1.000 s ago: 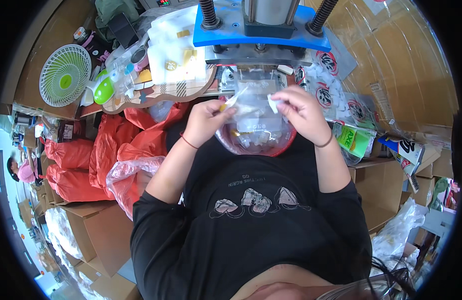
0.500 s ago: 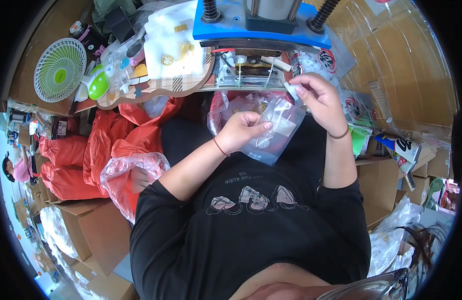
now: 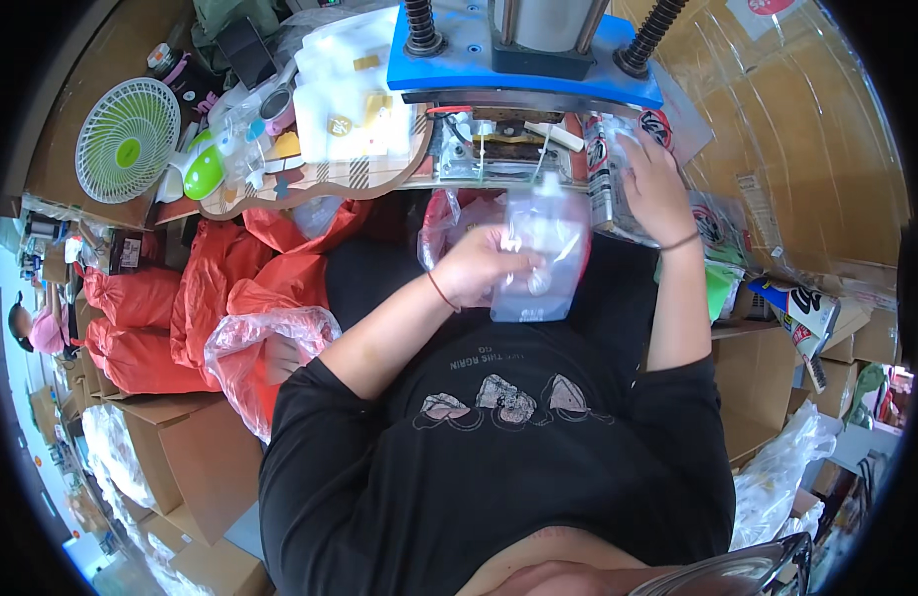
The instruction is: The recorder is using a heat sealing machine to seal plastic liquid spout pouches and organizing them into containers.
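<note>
My left hand (image 3: 487, 266) pinches a clear plastic pouch (image 3: 543, 233) in front of my lap. The pouch hangs nearly upright, with a white spout or cap (image 3: 549, 186) at its top edge. To the right of the press, my right hand (image 3: 657, 194) reaches over a printed plastic bag (image 3: 606, 189). Its fingers are stretched out and apart, and nothing shows in them. The fingertips lie close to the bag's far part, where I cannot tell if they touch anything.
Ahead stands a press with a blue plate (image 3: 523, 81) and springs. A stack of translucent sheets (image 3: 350, 124) lies on the table at left, near a green-and-white fan (image 3: 128, 139). Red bags (image 3: 206, 298) fill the left side. Cardboard (image 3: 796, 129) walls the right.
My right hand has left the pouch and moved away to the far right, over the printed bag. The pouch has turned more upright in my left hand, and its spout now shows.
</note>
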Demonstrator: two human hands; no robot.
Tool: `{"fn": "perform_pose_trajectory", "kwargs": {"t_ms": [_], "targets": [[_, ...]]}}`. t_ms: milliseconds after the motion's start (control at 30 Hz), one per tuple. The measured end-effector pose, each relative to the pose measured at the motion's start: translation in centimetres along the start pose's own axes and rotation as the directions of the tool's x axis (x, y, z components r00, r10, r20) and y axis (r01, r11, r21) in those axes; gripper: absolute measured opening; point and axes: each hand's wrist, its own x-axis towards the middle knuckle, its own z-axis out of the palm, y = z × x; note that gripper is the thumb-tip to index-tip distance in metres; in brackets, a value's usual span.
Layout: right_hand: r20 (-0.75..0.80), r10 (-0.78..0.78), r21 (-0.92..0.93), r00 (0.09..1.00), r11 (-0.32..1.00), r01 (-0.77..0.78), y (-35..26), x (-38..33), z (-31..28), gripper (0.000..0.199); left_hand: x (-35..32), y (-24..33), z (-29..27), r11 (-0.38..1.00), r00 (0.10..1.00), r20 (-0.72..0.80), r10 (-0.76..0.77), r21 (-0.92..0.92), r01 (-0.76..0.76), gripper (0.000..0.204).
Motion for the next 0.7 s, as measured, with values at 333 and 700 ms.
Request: {"fn": "perform_pose_trajectory", "kwargs": {"t_ms": [333,700], "targets": [[0.154,0.187,-0.07,0.97,0.982,-0.178,0.4,-1.7,2.8,0.034,3.3,4.8,-6.4,0.989,0.943,-0.315,0.104,0.132,-0.065,0.039],[-0.191,0.047,0.114,0.981,0.993,-0.025,1.3,-1.9,2.5,0.016,-3.4,5.7,-13.9,-0.335,0.708,0.119,0.696,0.926,0.174,0.036]]}}
